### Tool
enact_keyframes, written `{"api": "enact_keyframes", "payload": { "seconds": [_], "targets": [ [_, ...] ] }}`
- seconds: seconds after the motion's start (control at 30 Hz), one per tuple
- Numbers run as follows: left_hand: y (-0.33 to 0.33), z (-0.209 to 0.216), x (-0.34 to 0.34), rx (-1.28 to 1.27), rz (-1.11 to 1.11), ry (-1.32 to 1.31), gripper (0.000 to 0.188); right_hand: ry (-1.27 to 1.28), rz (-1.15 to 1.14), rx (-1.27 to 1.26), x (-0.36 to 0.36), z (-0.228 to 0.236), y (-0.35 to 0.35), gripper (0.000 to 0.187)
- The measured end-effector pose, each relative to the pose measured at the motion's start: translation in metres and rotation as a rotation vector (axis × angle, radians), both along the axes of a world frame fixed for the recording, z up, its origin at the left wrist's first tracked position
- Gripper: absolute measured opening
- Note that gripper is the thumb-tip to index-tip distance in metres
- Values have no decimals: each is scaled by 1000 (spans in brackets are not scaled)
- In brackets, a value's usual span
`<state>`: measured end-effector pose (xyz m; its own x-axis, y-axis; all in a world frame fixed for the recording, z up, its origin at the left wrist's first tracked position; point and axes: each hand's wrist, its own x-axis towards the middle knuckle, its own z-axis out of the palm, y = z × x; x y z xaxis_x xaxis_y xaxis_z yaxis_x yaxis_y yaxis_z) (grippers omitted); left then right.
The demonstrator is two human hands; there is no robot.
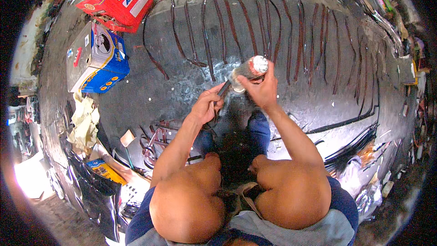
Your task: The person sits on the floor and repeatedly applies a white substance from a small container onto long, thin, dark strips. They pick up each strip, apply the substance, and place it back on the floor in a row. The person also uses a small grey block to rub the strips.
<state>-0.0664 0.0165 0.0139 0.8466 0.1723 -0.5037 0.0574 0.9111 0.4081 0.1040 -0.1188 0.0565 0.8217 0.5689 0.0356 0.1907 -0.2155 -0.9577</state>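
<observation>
My left hand [205,106] is closed around one end of a dark narrow strip [224,88], ahead of my knees. The strip's far end meets a cylinder [248,71] with a whitish, smeared surface and a bright white end; its exact kind cannot be told. My right hand [265,90] grips this cylinder from the right, tilted, with thumb on the near side. Beyond both hands, several long dark brown strips [229,18] lie side by side on the dark grey work surface [123,105]. A pale smear [191,64] marks the surface left of the cylinder.
A red box [136,1] and a blue-and-white box [107,66] stand at the far left, with crumpled paper [84,120] nearer. Loose brown strips [159,142] lie left of my legs. Black strips [353,149] and clear plastic [369,196] lie to the right.
</observation>
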Motion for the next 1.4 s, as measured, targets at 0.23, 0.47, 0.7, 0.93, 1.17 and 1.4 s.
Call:
{"api": "enact_keyframes", "payload": {
  "seconds": [0.23,0.47,0.7,0.93,1.17,1.4],
  "targets": [
    [17,-9,39,1003,-357,320,21,-142,-290,-196,39,-22,-51,65],
    [21,-58,58,1300,-419,479,19,-46,40,-222,7,-30,-26,79],
    [13,-73,64,1571,-385,431,25,-483,194,-231,-11,-66,-22,68],
    [-8,-23,55,1656,-135,-150,66,-577,200,-253,-16,-62,-27,72],
    [-25,-13,62,1482,-142,-8,55,-252,214,-287,-3,-84,-37,47],
    [-25,-4,60,1493,-149,23,50,270,96,-233,15,-133,-28,14]
  ]
}}
